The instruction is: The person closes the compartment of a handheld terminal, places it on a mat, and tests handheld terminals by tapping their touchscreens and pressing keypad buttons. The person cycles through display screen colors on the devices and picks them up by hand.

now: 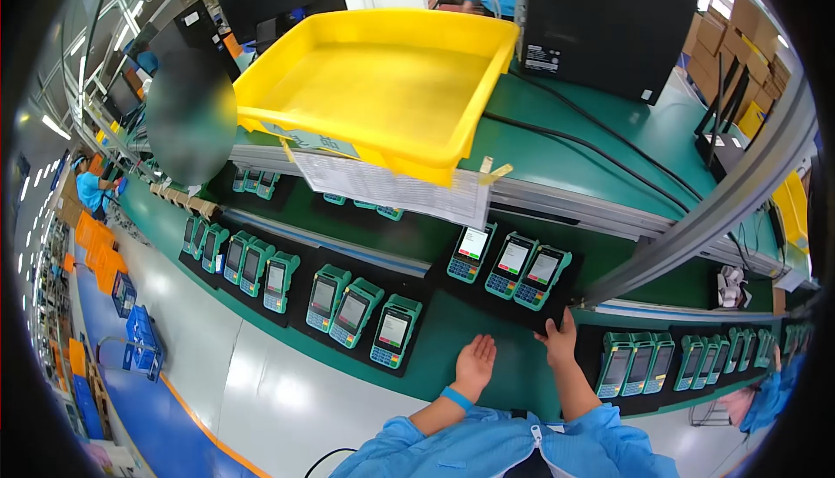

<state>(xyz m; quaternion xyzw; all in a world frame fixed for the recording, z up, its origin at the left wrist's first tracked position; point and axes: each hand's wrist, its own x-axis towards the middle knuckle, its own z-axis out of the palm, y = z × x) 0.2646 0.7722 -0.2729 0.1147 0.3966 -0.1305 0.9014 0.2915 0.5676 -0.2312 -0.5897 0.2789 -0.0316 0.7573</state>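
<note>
My right hand [559,339] is at the lower right corner of a black mat [557,298], its thumb and fingers closed on the edge. On that mat stand three green card payment terminals with lit screens: a left one [470,253], a middle one [511,266] and a right one [541,277]. My left hand [474,365], with a blue band at the wrist, is held palm up over the green bench. Its fingers are stretched out and nothing lies in it. The nearest thing on its left is another payment terminal [396,331] on a separate black mat.
Several more terminals on black mats line the bench to the left and right [658,362]. Above the bench, a yellow tray [348,149] with a hanging paper sheet [391,189] overhangs the shelf. A metal post [687,239] slants down near my right hand. Co-workers are at both sides.
</note>
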